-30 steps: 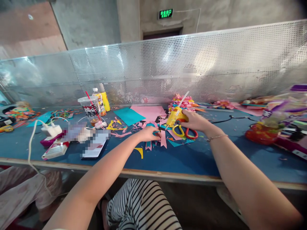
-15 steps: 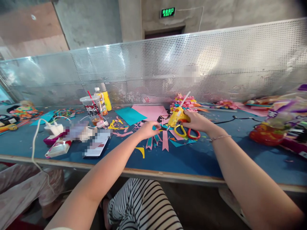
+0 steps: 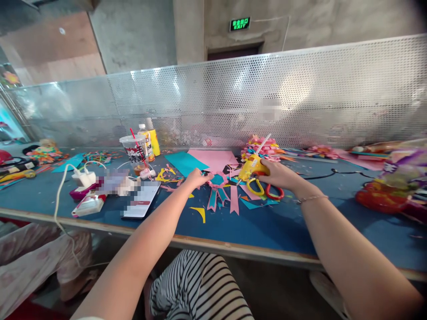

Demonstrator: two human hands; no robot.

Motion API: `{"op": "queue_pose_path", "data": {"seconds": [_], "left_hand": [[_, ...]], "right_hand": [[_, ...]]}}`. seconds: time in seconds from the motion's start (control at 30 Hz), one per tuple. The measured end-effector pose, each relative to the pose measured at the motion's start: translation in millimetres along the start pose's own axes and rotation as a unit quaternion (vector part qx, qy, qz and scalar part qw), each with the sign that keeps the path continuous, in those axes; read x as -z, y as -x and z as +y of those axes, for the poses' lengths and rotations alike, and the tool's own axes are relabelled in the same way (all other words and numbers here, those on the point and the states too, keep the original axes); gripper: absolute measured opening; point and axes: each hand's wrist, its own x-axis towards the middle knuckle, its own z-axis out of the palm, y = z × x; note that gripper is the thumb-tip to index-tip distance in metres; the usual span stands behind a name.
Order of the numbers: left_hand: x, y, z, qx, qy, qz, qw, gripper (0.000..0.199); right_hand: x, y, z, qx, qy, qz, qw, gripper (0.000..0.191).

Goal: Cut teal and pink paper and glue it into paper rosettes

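Observation:
A paper rosette [image 3: 218, 180] with a blue middle, pink folded edge and two blue-and-pink tails lies on the table in front of me. At its left edge, my left hand [image 3: 198, 178] has its fingers closed on the rim. My right hand [image 3: 268, 172] is wrapped round a yellow hot glue gun [image 3: 250, 168], with its nozzle pointing down and left toward the rosette and a glue stick [image 3: 264, 143] poking out of the back. Scissors [image 3: 274, 192] with yellow and red handles lie just below the gun. A pink paper strip [image 3: 234, 200] with a notched end lies beside the tails.
Blue paper [image 3: 185, 163] and pink paper [image 3: 213, 158] sheets lie behind the rosette. Leftward are a phone [image 3: 143, 202], a plastic cup [image 3: 135, 153] with a straw, and a charger [image 3: 84, 178] with cables. A plastic bag [image 3: 390, 186] stands at right. A perforated metal screen [image 3: 213, 102] rises behind.
My left hand has drawn left, away from the nozzle, to the rosette's left edge, uncovering the rosette. My right hand still holds the glue gun. The whole view has shifted slightly.

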Motion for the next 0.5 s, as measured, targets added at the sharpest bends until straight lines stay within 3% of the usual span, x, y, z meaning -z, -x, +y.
{"op": "queue_pose_path", "data": {"seconds": [0.13, 0.33, 0.5], "left_hand": [[-1.1, 0.2, 1.3, 0.018, 0.031, -0.039, 0.999, 0.068], [-2.9, -0.1, 3.1, 0.010, 0.060, -0.071, 0.996, 0.037], [-2.0, 2.7, 5.7, 0.036, 0.093, -0.101, 0.990, 0.040]], "right_hand": [[0.6, 0.2, -0.1, 0.008, 0.006, -0.006, 1.000, 0.034], [1.0, 0.9, -1.7, 0.003, 0.005, -0.017, 1.000, 0.035], [2.1, 1.2, -4.8, 0.006, 0.011, -0.013, 1.000, 0.032]]}}
